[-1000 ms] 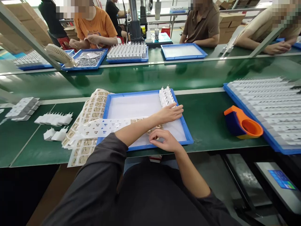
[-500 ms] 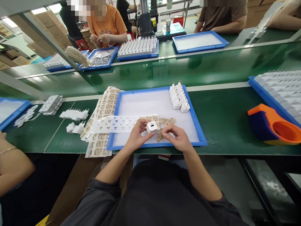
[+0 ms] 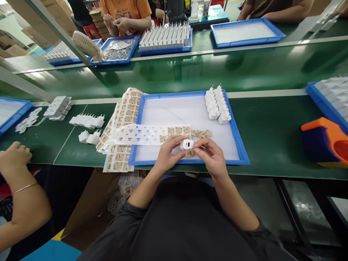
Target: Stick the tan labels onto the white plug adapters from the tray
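My left hand (image 3: 170,154) is closed around a small white plug charger (image 3: 187,144), whose face with a dark port slot is turned toward me. Thumb and fingertips of my right hand (image 3: 211,156) are pinched at the charger's right edge; any small piece between them is hidden. Beneath my hands lies a blue-rimmed tray (image 3: 243,154). Tan die-cut pieces (image 3: 202,134) rest in it, beside a white backing strip (image 3: 146,135) with a few tan pieces left at its right end. Two rows of white chargers (image 3: 217,105) stand at the tray's back right, pins up.
Sheets of tan pieces (image 3: 119,157) overlap the tray's left side. Farther left are groups of white chargers (image 3: 88,120) and a co-worker's arm (image 3: 24,195). An orange and blue tape dispenser (image 3: 320,141) stands at right. Beyond the green belt (image 3: 163,74), other people sit by trays.
My right hand has come up from the tan pieces to the charger's edge, and the charger has turned slightly. The view has shifted downward. At left, the co-worker's hand has come further into view.
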Demonstrator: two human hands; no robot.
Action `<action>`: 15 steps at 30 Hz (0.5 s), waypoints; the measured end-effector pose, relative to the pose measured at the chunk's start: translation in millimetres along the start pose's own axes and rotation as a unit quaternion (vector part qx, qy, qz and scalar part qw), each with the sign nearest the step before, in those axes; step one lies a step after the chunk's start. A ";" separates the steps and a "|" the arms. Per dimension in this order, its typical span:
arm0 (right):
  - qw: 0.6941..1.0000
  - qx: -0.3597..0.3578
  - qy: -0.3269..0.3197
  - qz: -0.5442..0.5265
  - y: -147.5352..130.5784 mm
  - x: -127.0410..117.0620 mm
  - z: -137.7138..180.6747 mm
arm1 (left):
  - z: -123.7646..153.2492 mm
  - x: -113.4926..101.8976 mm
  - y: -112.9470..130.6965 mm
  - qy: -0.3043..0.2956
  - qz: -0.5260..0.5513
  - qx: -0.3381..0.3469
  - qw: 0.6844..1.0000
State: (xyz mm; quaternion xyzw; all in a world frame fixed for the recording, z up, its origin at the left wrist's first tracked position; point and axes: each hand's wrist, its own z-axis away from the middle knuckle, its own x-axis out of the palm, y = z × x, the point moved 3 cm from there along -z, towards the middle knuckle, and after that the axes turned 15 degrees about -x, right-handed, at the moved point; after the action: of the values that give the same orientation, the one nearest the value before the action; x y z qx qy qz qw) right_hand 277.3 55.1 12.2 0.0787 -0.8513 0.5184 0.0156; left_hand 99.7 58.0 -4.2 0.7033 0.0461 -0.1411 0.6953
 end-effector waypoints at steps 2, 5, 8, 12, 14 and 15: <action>0.999 -0.001 0.035 0.018 -0.9 -0.4 -1.3 | 0.5 -1.4 -0.4 0.034 -0.017 0.024 0.999; 0.998 0.011 0.049 0.036 0.4 0.8 -4.0 | 0.6 -1.2 -1.0 0.054 -0.037 0.044 0.997; 0.998 0.020 0.041 0.041 2.4 2.4 -5.9 | 0.3 -1.2 0.1 0.067 -0.064 0.050 0.994; 0.998 0.025 0.036 0.045 3.8 3.6 -5.8 | 0.3 -1.7 3.5 0.073 -0.065 0.076 0.992; 0.998 0.025 0.036 0.048 3.7 4.2 -5.4 | 0.2 -1.6 4.3 0.070 -0.052 0.090 0.992; 0.998 0.026 0.038 0.047 3.6 4.5 -5.3 | 0.2 -1.4 4.4 0.069 -0.046 0.097 0.992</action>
State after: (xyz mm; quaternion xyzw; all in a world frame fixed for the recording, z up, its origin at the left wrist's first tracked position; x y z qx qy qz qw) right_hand 272.1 60.9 12.0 0.0193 -0.8390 0.5434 0.0212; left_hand 99.5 57.9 0.4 0.7728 0.1123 -0.1275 0.6114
